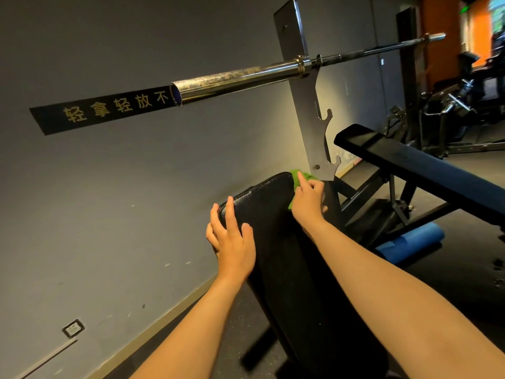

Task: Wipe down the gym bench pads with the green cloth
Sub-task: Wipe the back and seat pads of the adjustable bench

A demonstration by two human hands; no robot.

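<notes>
A black padded bench pad [276, 214] runs from the bottom centre up toward the rack. My right hand [308, 198] presses the green cloth [296, 177] against the pad's far right corner, forefinger stretched over the cloth; most of the cloth is hidden under the hand. My left hand [232, 239] rests on the pad's left edge with fingers spread, holding nothing. A second black bench pad [420, 162] lies to the right, angled away.
A steel barbell [246, 75] sits on the rack upright [303, 86] just above the pad's far end. A grey wall with a black sign [109, 110] is on the left. A blue foam roller [410, 243] lies on the floor at right. Dark gym machines [453, 110] stand behind.
</notes>
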